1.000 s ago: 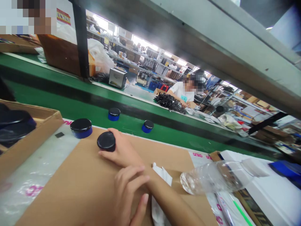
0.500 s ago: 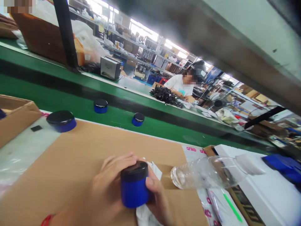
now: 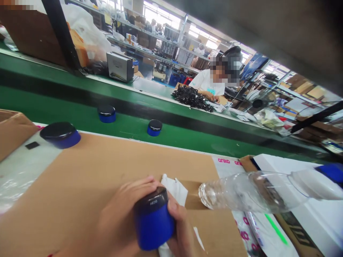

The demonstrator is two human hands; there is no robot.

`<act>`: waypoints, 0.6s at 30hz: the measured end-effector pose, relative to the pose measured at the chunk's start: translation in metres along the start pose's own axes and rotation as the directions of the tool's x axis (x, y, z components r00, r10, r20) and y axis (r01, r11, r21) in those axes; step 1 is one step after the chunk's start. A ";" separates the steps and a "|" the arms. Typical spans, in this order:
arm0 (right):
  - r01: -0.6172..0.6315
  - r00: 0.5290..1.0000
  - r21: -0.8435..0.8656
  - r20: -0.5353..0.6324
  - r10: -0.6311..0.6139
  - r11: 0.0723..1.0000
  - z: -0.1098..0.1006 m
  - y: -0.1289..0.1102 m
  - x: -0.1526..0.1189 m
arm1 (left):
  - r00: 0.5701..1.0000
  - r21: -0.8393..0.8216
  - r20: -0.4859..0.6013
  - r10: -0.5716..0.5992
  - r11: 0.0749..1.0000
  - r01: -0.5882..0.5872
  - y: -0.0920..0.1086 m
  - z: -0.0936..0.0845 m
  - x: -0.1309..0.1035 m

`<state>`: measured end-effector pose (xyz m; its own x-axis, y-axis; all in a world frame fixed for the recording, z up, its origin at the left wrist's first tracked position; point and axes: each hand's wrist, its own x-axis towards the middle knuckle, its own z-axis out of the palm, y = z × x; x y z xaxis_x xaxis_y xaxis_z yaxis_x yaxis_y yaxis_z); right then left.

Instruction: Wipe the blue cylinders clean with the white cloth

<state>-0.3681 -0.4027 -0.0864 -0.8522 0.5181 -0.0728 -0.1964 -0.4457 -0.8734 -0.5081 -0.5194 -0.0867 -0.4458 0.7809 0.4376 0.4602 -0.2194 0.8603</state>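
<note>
Both hands hold one blue jar-like object with a black top point(image 3: 154, 221), tilted, over the cardboard sheet point(image 3: 107, 157). My left hand point(image 3: 120, 214) wraps its left side, fingers reaching to the black top. On its right side is my right hand point(image 3: 182, 225), thumb pressed near the black rim. Small "DC5V" lettering shows on the black part. Under and behind the hands lies a crumpled white cloth or paper point(image 3: 175, 189). A similar blue and black object point(image 3: 61, 135) sits at the sheet's far left corner; two more point(image 3: 106, 114) point(image 3: 154, 127) stand on the green surface.
A clear bottle point(image 3: 241, 192) stands at the right, beside a white box point(image 3: 316, 217), a pen and a green stick point(image 3: 277, 229). An open carton point(image 3: 13, 132) is at left. Across the green belt point(image 3: 182, 134), a person point(image 3: 211, 84) works by a black pile point(image 3: 191, 97).
The held object has tilted, bringing the lettering on its black part into view. More of the white cloth shows behind it. The camera view has shifted slightly.
</note>
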 end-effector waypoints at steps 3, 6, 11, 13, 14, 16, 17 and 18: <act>-0.044 0.991 -0.098 -0.129 0.031 0.994 0.005 -0.014 -0.008 | 0.999 0.093 0.027 0.030 0.995 -0.033 0.005 0.001 0.008; -0.061 0.976 -0.168 -0.214 0.024 0.984 0.014 -0.023 -0.012 | 0.996 0.129 0.076 0.045 0.990 -0.054 0.011 0.004 0.022; -0.075 0.991 0.001 -0.115 0.075 0.997 0.012 -0.017 -0.006 | 0.994 0.068 0.111 0.006 0.998 -0.014 0.014 0.006 0.026; -0.026 0.995 -0.089 -0.103 0.017 0.996 0.000 -0.011 -0.005 | 0.991 0.043 0.131 -0.008 0.999 0.002 0.008 0.001 0.019; 0.014 0.994 -0.166 -0.103 -0.031 0.986 -0.007 -0.008 -0.006 | 0.989 0.032 0.147 -0.002 0.999 -0.003 0.005 -0.002 0.015; 0.128 0.986 -0.362 -0.051 -0.156 0.923 -0.018 -0.006 -0.007 | 0.982 0.014 0.186 0.030 0.999 -0.033 -0.002 -0.008 0.009; 0.212 0.972 -0.472 0.012 -0.235 0.856 -0.021 -0.007 -0.007 | 0.980 0.005 0.193 0.055 0.998 -0.057 -0.005 -0.010 0.007; 0.298 0.948 -0.566 0.082 -0.307 0.768 -0.023 -0.009 -0.007 | 0.978 -0.004 0.192 0.079 0.997 -0.080 -0.008 -0.011 0.006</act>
<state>-0.3492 -0.3858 -0.0892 -0.7875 0.5681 0.2390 -0.1303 0.2256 -0.9655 -0.5228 -0.5190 -0.0877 -0.2524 0.8586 0.4461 0.4916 -0.2833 0.8235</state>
